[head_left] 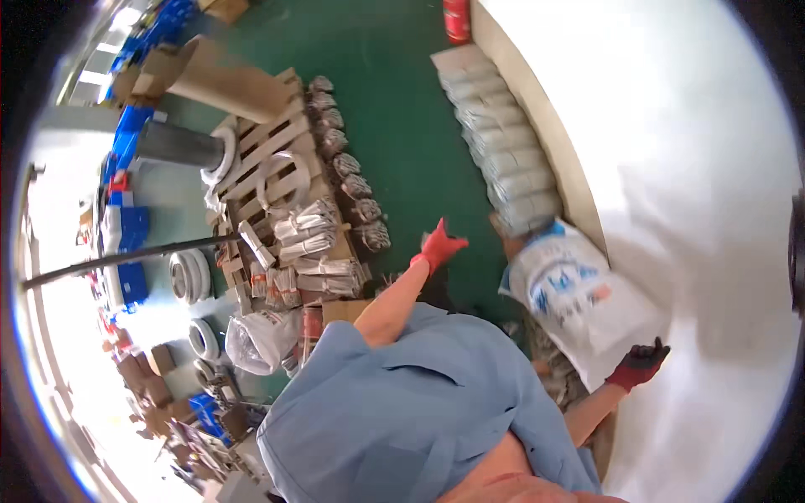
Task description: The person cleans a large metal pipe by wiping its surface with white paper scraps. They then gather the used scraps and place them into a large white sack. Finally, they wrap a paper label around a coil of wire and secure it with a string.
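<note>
Both empty, the left hand (442, 246) is being held spread and the right hand (639, 366) loosely uncurled near the white sack (608, 310) beside the wall (704, 168), its slipping possibly being risked by any stray bump.

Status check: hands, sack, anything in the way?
Left hand open, looks empty, above green floor. Right hand near white sack, nothing visible in it. Sack beside wall, neither hand visibly touching it. Pale bundles by its far end.

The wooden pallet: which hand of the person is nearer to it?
Left. The left hand is apart from the wooden pallet, to its right in the picture; the right hand is farther right, near the blue-printed white sack.
</note>
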The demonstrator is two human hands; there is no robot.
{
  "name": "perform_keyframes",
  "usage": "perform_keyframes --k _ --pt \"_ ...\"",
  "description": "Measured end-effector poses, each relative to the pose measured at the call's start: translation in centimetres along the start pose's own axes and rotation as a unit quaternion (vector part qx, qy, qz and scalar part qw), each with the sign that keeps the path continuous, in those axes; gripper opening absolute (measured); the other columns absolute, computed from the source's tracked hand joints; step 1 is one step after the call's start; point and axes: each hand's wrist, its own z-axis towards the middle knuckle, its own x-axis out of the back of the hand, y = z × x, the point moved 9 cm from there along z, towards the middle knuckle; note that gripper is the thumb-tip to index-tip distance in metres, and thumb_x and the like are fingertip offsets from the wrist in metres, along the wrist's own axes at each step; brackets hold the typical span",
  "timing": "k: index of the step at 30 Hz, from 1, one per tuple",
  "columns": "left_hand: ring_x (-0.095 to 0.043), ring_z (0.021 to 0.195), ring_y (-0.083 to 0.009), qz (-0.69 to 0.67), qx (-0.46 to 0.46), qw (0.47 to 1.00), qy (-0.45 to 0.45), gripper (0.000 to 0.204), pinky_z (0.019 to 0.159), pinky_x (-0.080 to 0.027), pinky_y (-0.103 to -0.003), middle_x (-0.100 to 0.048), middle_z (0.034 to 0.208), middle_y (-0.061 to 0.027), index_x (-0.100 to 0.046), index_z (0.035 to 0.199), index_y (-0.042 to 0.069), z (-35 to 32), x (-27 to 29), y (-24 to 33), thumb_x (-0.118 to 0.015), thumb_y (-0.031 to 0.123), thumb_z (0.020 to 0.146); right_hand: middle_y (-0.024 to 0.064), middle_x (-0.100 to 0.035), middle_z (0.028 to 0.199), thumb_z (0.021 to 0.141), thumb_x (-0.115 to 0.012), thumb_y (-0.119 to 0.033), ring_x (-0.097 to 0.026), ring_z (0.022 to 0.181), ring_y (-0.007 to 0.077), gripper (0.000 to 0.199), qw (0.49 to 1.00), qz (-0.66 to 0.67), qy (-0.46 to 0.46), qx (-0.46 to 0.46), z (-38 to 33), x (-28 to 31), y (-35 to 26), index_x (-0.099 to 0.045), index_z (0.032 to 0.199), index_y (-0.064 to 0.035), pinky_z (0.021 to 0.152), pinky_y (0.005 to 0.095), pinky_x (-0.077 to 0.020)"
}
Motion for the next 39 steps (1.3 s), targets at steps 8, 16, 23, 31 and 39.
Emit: perform_keyframes --k 8,16,23,31,39 --pt "-0.058 0.111 -0.0342 -0.082 0.102 0.975 0.179 0.087 0.094 -0.046 -0.041 -0.059 0.118 -0.0239 -0.041 0.133 0.000 5.7 26.9 -12.9 -0.075 0.043 0.064 0.0008 -0.055 0.078 0.093 -0.050 -0.048 -0.048 0.063 0.0111 0.044 0.950 -0.127 -0.252 -0.132 -5.5 -27.9 17.4 -0.061 0.105 -0.0070 0.054 0.0273 -0.0388" --pt "-0.061 0.103 -0.0323 -0.074 0.330 0.862 0.377 0.069 0.087 -0.047 -0.038 -0.064 0.110 -0.0222 -0.058 0.117 0.000 1.7 39.3 -25.9 -0.074 0.042 0.065 0.0071 -0.060 0.081 0.090 -0.040 -0.056 -0.054 0.068 0.0211 0.053 0.756 -0.280 -0.478 -0.348 -4.0 -45.0 32.5 -0.061 0.101 -0.0093 0.062 0.0340 -0.0437" --pt "-0.066 0.090 -0.0291 -0.319 0.487 0.708 0.400 0.053 0.076 -0.051 -0.039 -0.068 0.097 -0.0168 -0.067 0.099 -0.004 -2.3 28.4 -33.8 -0.074 0.034 0.062 0.0053 -0.051 0.132 0.084 -0.040 -0.061 -0.044 0.124 0.0200 0.066 0.851 -0.288 -0.097 -0.429 6.7 -59.9 45.1 -0.051 0.130 -0.0146 0.103 0.0393 -0.0346" --pt "-0.062 0.071 -0.0192 -0.474 0.449 0.669 0.355 0.037 0.060 -0.049 -0.036 -0.066 0.084 -0.0106 -0.067 0.089 -0.001 23.2 31.6 -18.2 -0.074 0.029 0.067 0.0022 -0.063 0.077 0.090 -0.054 -0.042 -0.058 0.067 0.0181 0.031 0.667 -0.383 -0.547 -0.331 -24.1 -114.0 61.2 -0.062 0.083 -0.0128 0.061 0.0306 -0.0486" --pt "-0.057 0.061 -0.0161 -0.508 0.284 0.702 0.412 0.029 0.051 -0.045 -0.031 -0.061 0.071 -0.0075 -0.061 0.083 0.003 49.2 53.7 -10.9 -0.070 0.027 0.070 0.0124 -0.069 0.095 0.086 -0.061 -0.036 -0.065 0.082 0.0246 0.038 0.168 -0.381 -0.885 0.209 -66.5 -133.2 67.2 -0.063 0.104 -0.0021 0.074 0.0356 -0.0501"
